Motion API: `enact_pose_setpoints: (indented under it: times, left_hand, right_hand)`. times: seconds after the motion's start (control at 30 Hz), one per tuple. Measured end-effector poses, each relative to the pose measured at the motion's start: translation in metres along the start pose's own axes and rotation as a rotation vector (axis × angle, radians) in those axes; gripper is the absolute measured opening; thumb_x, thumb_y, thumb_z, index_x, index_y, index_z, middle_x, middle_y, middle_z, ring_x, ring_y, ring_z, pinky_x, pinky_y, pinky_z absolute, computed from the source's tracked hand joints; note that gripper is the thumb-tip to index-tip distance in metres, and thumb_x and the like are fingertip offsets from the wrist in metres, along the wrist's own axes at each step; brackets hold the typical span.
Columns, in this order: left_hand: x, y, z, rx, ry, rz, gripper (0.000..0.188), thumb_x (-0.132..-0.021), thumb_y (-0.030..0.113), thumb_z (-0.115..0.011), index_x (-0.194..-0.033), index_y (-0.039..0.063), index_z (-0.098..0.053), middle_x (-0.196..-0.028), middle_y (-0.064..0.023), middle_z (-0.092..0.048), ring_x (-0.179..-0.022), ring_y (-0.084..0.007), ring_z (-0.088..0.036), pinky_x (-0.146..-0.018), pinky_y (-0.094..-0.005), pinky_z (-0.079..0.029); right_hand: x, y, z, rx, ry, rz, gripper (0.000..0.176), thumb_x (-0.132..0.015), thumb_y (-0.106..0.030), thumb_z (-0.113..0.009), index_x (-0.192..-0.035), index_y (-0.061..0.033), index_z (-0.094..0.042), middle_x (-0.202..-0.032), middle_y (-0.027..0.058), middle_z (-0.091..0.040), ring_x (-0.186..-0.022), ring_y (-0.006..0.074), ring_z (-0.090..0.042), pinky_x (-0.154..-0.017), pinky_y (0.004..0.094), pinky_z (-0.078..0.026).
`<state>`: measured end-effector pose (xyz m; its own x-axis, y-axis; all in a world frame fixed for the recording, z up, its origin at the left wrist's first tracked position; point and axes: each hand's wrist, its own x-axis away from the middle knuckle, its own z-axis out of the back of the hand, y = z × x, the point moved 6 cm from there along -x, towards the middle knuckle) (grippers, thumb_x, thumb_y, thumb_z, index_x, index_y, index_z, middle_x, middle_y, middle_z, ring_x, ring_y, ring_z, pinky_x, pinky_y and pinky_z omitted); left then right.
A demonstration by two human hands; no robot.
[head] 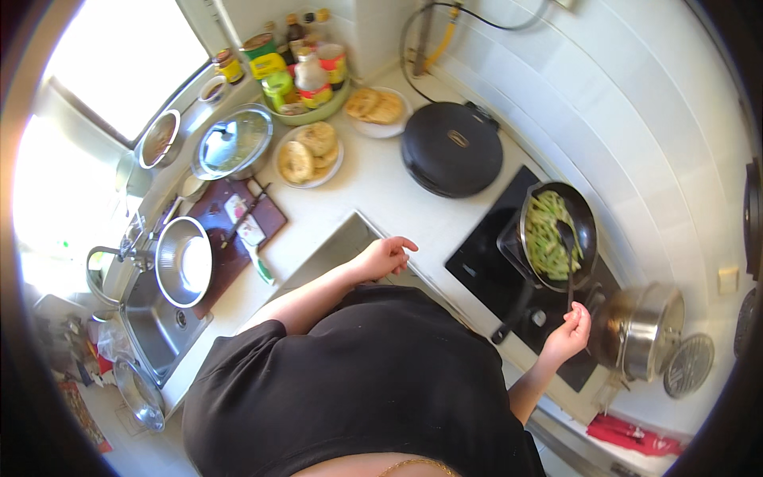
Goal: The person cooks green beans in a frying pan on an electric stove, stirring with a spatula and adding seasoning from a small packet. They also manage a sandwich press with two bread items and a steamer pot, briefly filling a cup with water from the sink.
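My right hand point(567, 337) grips the handle of a dark spatula or spoon point(566, 235). The utensil's head rests among cut green vegetables point(545, 238) in a dark frying pan point(587, 238). That pan stands on a black glass cooktop point(486, 256), and its long handle points toward my body. My left hand point(384, 257) hangs near the inner corner of the counter, holding nothing. Its index finger is extended and the other fingers are loosely curled.
A round black electric griddle point(453, 149) sits left of the cooktop, near two plates of flatbreads point(310, 152) point(375, 106). A steel pot point(638, 331) stands right of the pan. Leftward are a cutting board point(271, 217) with a knife point(244, 217), a steel basin point(183, 262) and a sink point(173, 334).
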<state>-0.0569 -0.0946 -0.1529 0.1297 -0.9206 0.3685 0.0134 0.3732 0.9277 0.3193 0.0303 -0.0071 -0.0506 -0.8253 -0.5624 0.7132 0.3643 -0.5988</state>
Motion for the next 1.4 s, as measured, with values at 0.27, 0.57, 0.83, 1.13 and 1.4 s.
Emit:
enact_pose_setpoints:
  times: [0.27, 0.57, 0.83, 1.13, 1.4]
  left_hand:
    - [-0.024, 0.066, 0.299, -1.053, 1.096, -0.276, 0.038, -0.072, 0.005, -0.062, -0.110, 0.009, -0.060, -0.108, -0.0141, -0.053, -0.102, -0.0322, -0.050, -0.084, -0.0438, -0.044]
    - [-0.078, 0.063, 0.391, -1.415, 0.900, -0.061, 0.012, -0.075, 0.022, -0.060, -0.075, 0.013, -0.067, -0.087, -0.0001, -0.062, -0.099, -0.0215, -0.054, -0.081, -0.0399, -0.042]
    - [-0.006, 0.189, 0.216, -1.362, 0.742, -0.711, 0.005, -0.071, 0.012, -0.061, -0.068, 0.008, -0.062, -0.078, -0.0059, -0.061, -0.084, -0.0256, -0.056, -0.075, -0.0390, -0.043]
    - [0.007, 0.219, -0.059, -0.744, 0.018, -0.971, 0.004, -0.069, 0.005, -0.068, -0.070, 0.006, -0.064, -0.069, -0.0038, -0.060, -0.076, -0.0241, -0.057, -0.070, -0.0363, -0.042]
    - [-0.018, 0.217, -0.107, -0.572, 0.059, -0.988, 0.023, -0.075, 0.010, -0.070, -0.098, 0.005, -0.066, -0.090, -0.0105, -0.064, -0.089, -0.0301, -0.058, -0.080, -0.0378, -0.045]
  right_hand:
    - [0.005, -0.085, -0.053, -0.099, -0.157, 0.119, 0.026, -0.097, -0.013, -0.043, -0.094, 0.0026, -0.063, -0.080, 0.0082, -0.059, -0.067, 0.0180, -0.051, -0.064, 0.0314, -0.043]
    - [0.012, -0.134, -0.062, 0.100, -0.215, 0.138, 0.013, -0.089, -0.009, -0.055, -0.094, -0.0021, -0.065, -0.087, 0.0116, -0.060, -0.083, 0.0272, -0.057, -0.076, 0.0366, -0.044]
    - [0.033, -0.150, -0.111, -0.117, -0.511, 0.110, 0.022, -0.079, -0.009, -0.067, -0.100, -0.0042, -0.065, -0.099, 0.0107, -0.063, -0.093, 0.0294, -0.058, -0.082, 0.0368, -0.046]
    - [0.044, -0.121, -0.106, -0.504, -0.741, -0.184, 0.041, -0.080, -0.008, -0.070, -0.119, -0.0031, -0.057, -0.118, 0.0087, -0.056, -0.104, 0.0193, -0.057, -0.077, 0.0274, -0.052]
    - [0.028, -0.021, -0.053, -0.639, -0.492, -0.591, 0.013, -0.091, -0.008, -0.058, -0.092, 0.0029, -0.064, -0.088, 0.0046, -0.066, -0.076, 0.0078, -0.058, -0.063, 0.0223, -0.047]
